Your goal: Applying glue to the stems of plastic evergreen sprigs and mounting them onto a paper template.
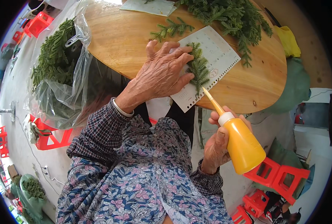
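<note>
A short green conifer-like sprig [198, 67] lies on a white sheet of punched calendar paper [220, 52] at the table's near edge. My left hand [164, 69] rests over the paper with its fingers spread, and their tips touch the sprig's left side. In my right hand [220, 143] is a yellow squeeze bottle [243, 143], tilted with its long nozzle [212, 100] pointing up and to the left. The nozzle tip is at the sprig's lower end; whether it touches I cannot tell. My right fingers wrap round the bottle and are partly hidden behind it.
The oval wooden table [117, 41] holds a heap of green branches [229, 18], a loose sprig [171, 29] and another paper sheet [149, 6]. A clear plastic bag [67, 95] of greenery stands at left. Red stools [276, 175] and a yellow cloth [287, 41] are at right.
</note>
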`<move>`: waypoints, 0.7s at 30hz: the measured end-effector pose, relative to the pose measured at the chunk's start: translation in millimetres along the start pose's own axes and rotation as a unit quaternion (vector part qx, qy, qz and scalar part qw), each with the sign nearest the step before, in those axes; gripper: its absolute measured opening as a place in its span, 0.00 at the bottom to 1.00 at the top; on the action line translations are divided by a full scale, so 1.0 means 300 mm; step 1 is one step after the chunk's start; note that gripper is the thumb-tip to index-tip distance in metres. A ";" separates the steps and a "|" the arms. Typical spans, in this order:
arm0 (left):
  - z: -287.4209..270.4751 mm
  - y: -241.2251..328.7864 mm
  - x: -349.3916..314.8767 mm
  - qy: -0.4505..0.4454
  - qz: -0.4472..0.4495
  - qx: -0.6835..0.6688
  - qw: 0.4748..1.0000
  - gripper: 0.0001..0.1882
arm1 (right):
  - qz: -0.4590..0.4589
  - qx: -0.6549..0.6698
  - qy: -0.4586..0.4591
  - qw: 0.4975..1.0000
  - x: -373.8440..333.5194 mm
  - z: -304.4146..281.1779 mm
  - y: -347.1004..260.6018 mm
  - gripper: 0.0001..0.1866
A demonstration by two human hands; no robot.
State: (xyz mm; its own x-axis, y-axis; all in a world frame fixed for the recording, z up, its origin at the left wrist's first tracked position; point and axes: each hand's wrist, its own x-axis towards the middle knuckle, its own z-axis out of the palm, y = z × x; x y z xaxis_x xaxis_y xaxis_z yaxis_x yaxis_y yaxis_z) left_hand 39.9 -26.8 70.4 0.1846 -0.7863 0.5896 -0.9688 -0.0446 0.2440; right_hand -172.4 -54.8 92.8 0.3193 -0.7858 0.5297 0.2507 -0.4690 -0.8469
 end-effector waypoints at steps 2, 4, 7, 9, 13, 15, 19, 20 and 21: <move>0.009 -0.006 -0.001 0.022 0.015 0.003 1.000 0.19 | 0.003 -0.005 -0.005 1.000 -0.004 -0.004 -0.002 0.28; 0.011 -0.007 -0.003 0.033 0.023 0.005 0.999 0.20 | 0.004 -0.008 -0.008 1.000 -0.008 -0.004 -0.006 0.29; 0.008 -0.008 -0.004 0.034 0.023 0.005 0.999 0.20 | 0.010 -0.008 -0.017 1.000 -0.014 0.000 -0.019 0.29; 0.006 -0.008 -0.006 0.035 0.023 0.006 0.999 0.20 | 0.011 -0.008 -0.020 1.000 -0.017 0.001 -0.022 0.29; 0.006 -0.009 -0.009 0.036 0.021 0.008 0.999 0.20 | 0.004 -0.001 -0.002 1.000 -0.024 0.003 -0.012 0.29; 0.007 -0.012 -0.012 0.036 0.021 0.006 0.999 0.20 | 0.000 0.004 0.001 1.000 -0.022 0.007 -0.007 0.29; 0.009 -0.017 -0.016 0.037 0.023 0.000 0.999 0.20 | -0.015 0.021 0.012 1.000 -0.013 0.018 0.007 0.29; 0.010 -0.017 -0.016 0.037 0.021 0.002 0.999 0.20 | -0.013 0.019 0.007 1.000 -0.012 0.019 0.010 0.29; 0.009 -0.016 -0.017 0.037 0.020 0.005 0.999 0.20 | -0.011 0.017 0.001 1.000 -0.011 0.019 0.013 0.28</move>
State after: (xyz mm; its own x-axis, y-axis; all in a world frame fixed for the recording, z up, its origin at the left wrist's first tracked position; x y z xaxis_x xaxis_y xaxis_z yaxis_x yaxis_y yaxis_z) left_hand 43.2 -24.4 64.2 0.1567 -0.7405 0.6535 -0.9770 -0.0196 0.2121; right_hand -167.2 -51.7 88.2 0.3118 -0.7759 0.5484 0.2881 -0.4728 -0.8327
